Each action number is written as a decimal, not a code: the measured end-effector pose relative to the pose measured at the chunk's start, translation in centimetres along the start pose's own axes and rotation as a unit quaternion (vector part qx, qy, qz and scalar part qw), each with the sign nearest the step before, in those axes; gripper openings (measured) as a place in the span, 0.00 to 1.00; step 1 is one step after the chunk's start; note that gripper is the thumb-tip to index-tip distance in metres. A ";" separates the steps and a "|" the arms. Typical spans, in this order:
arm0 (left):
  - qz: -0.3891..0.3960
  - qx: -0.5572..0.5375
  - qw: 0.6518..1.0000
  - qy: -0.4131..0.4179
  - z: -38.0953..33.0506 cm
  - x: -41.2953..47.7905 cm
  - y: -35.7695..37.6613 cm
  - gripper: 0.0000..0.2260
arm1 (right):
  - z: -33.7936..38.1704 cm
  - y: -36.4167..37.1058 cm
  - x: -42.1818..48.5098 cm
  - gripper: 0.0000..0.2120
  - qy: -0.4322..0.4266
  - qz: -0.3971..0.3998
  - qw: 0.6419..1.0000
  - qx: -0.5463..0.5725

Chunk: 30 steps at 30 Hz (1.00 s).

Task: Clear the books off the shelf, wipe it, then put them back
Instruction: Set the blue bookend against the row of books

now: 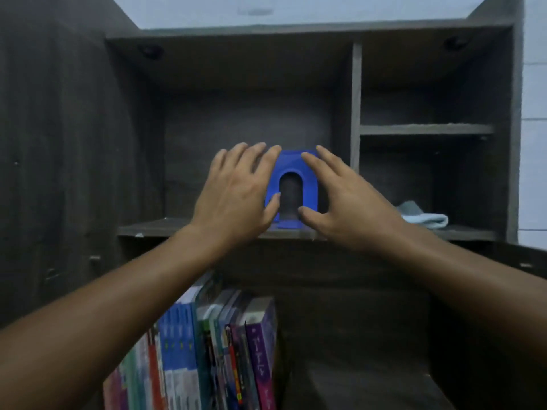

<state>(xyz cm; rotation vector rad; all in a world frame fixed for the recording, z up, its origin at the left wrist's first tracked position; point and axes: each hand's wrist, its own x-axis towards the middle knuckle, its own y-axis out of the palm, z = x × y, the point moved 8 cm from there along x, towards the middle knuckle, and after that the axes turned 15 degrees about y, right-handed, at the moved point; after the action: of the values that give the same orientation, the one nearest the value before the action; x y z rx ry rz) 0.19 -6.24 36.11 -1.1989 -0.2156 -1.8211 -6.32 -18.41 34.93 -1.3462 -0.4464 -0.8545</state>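
Head camera view, looking forward into a dark wood-grain cabinet. The shelf (154, 230) runs across the middle of the view. A blue bookend (309, 184) stands upright on it near the front edge, just left of a vertical divider (356, 108). Right of the divider, a folded pale blue and grey cloth (426, 218) lies on the same board towards its right end, under a short upper shelf (426, 129). The books (207, 350) stand upright in a tight row in the compartment below the shelf, spines facing out in blue, white, green, red and purple. A tall dark panel (59, 143) closes off the left side, and a pale tiled wall (532, 84) shows past the right edge.

Both bare forearms reach up from the bottom corners, crossing in front of the shelf's front edge and part of the book row. The left hand (233, 196) is released, fingers spread and nearly straight, against the bookend's left side with its thumb lying over the blue edge. The right hand (346, 208) is likewise spread and released at the right side, fingertips over the top right corner and thumb near the base. Whether either hand presses on the bookend cannot be told.

The bookend is smooth and matte, with an arch-shaped opening and a flat foot. The cloth looks soft and thick.
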 end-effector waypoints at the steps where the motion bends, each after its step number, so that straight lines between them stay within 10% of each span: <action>1: 0.003 0.008 1.000 0.003 0.5 0.9 0.5 0.30 | 0.0 0.0 1.2 0.40 0.004 0.001 1.000 -0.008; 16: 0.096 -0.088 0.982 -0.141 6.7 7.3 15.1 0.32 | -4.6 7.5 14.5 0.36 0.185 0.024 0.981 0.060; 21: 0.065 -0.295 0.895 -0.329 8.1 6.4 18.7 0.30 | -6.9 10.4 15.4 0.42 0.273 0.029 0.951 0.144; 30: 0.049 -0.437 0.786 -0.434 8.2 4.5 22.7 0.15 | -8.1 10.4 15.2 0.21 0.312 -0.005 0.935 0.167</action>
<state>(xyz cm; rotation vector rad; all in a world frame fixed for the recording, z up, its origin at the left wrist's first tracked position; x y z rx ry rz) 22.23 -16.98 36.74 -2.6136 0.2294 -1.1115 9.63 -30.50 37.39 -0.7045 -0.0875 -1.1018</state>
